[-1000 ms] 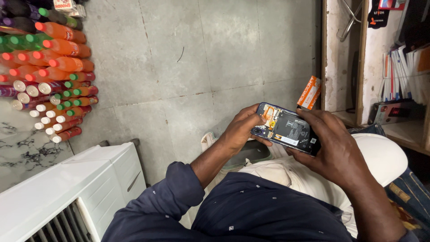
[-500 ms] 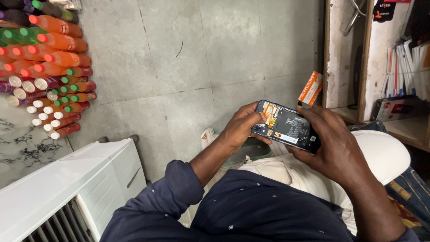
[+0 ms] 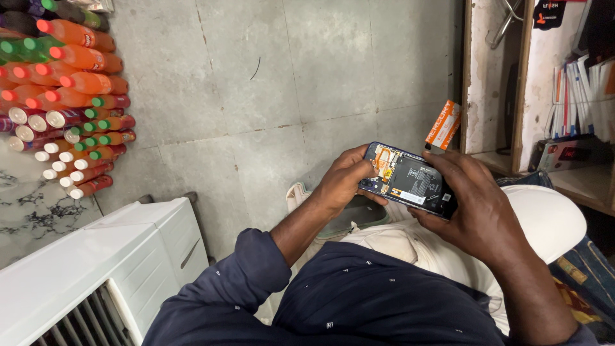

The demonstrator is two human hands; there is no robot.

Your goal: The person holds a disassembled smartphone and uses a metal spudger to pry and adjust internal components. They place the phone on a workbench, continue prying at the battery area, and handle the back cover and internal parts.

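While its back cover is off, the dark rectangular opened smartphone (image 3: 410,181) is seen with a black battery, orange flex ribbons and a blue frame edge exposed; it is held level above the lap, over the pale trousers (image 3: 416,247) and the grey tiled floor (image 3: 269,96); against the earlier frames it is held in nearly the same spot and tilt, only the view having shifted slightly; the left hand (image 3: 343,182) is curled round the phone's left end, thumb laid on the upper corner beside the orange ribbon, fingers tucked beneath; the right hand (image 3: 477,211) is clasped round the right end, fingers bent over the top edge; both forearms are drawn in from the dark blue sleeves (image 3: 256,269); orange and red plastic bottles (image 3: 64,96) are stacked at the upper left.
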